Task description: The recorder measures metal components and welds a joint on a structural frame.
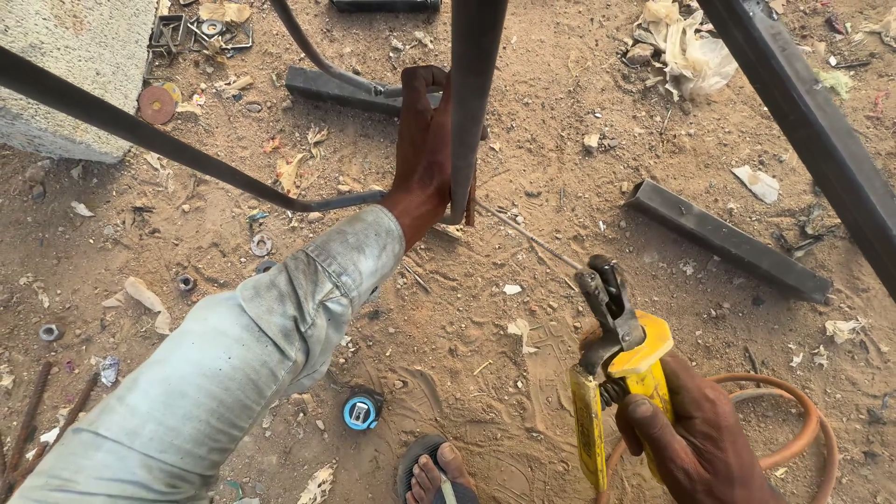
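At top centre the left hand (422,149) wraps around an upright dark steel bar (471,103), while at lower right the right hand (695,439) clutches a yellow electrode holder (616,373), its jaws empty

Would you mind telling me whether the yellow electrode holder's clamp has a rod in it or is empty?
Empty: the yellow electrode holder, gripped by the right hand, shows bare metal with no rod sticking out.

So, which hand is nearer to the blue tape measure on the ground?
Right, I think. The right hand holds the yellow welding holder beside the tape measure. The left hand grips the dark metal bar, farther away.
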